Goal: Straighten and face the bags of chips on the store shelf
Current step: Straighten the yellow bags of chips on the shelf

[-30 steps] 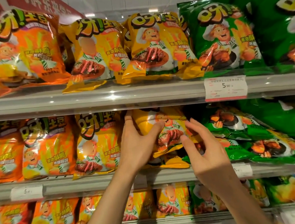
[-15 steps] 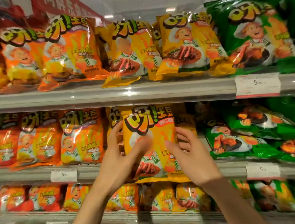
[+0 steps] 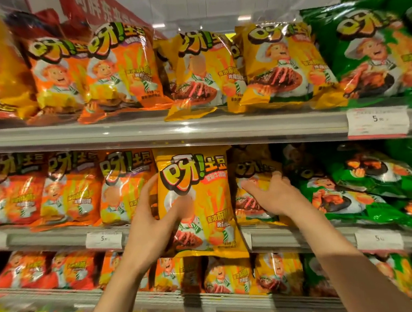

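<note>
The shelves (image 3: 196,128) carry rows of chip bags: orange bags (image 3: 70,194) at left, green bags (image 3: 357,190) at right. On the middle shelf, one yellow bag (image 3: 203,189) stands upright, front facing out, its bottom over the shelf edge. The left hand (image 3: 154,228) grips its left side, thumb on the front. The right hand (image 3: 273,194), fingers spread, touches a second yellow bag (image 3: 251,176) just behind. A price tag (image 3: 378,122) hangs above.

Glossy crinkled plastic chip bags (image 3: 200,202), smooth grey metal shelf edge (image 3: 146,137), matt white paper price tag (image 3: 377,122)
</note>
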A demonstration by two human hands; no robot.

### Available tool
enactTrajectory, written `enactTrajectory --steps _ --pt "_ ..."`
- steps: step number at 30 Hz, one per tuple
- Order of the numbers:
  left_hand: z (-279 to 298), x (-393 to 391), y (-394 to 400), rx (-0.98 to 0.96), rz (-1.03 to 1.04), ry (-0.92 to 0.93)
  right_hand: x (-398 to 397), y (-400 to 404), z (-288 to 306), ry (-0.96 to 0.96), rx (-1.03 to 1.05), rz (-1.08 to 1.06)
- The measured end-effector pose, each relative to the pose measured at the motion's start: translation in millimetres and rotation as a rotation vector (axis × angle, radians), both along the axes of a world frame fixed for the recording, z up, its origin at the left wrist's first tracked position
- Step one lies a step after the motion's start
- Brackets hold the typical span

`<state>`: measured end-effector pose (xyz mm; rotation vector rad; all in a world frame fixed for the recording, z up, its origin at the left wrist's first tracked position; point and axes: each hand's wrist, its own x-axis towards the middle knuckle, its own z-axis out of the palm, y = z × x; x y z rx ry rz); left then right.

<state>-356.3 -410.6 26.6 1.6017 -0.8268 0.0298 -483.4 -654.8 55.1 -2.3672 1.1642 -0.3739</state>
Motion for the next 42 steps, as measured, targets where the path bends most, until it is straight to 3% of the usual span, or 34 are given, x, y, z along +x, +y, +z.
enactTrajectory --steps 14,17,22,25,31,37,42 --pt "0 14 0 -0.024 -0.001 0.026 19 -4 -10 -0.397 -0.191 -0.090" --pt "0 15 0 -0.017 0.005 0.019 30 -14 -13 -0.350 -0.231 -0.019" --pt "0 11 -1 -0.018 -0.001 0.009 47 -31 -27 -0.111 -0.259 0.009" --pt "0 9 -1 -0.024 0.006 0.020 47 -38 -25 -0.037 -0.172 -0.006" --pt "1 -7 -17 -0.037 -0.027 0.003 16 -28 5 -0.389 0.050 0.007" --pt "4 -28 -66 0.018 0.005 -0.081 -27 8 0 -0.616 0.252 0.247" --pt "8 -36 -91 0.110 0.013 -0.131 -17 6 -21 -0.782 0.389 0.157"
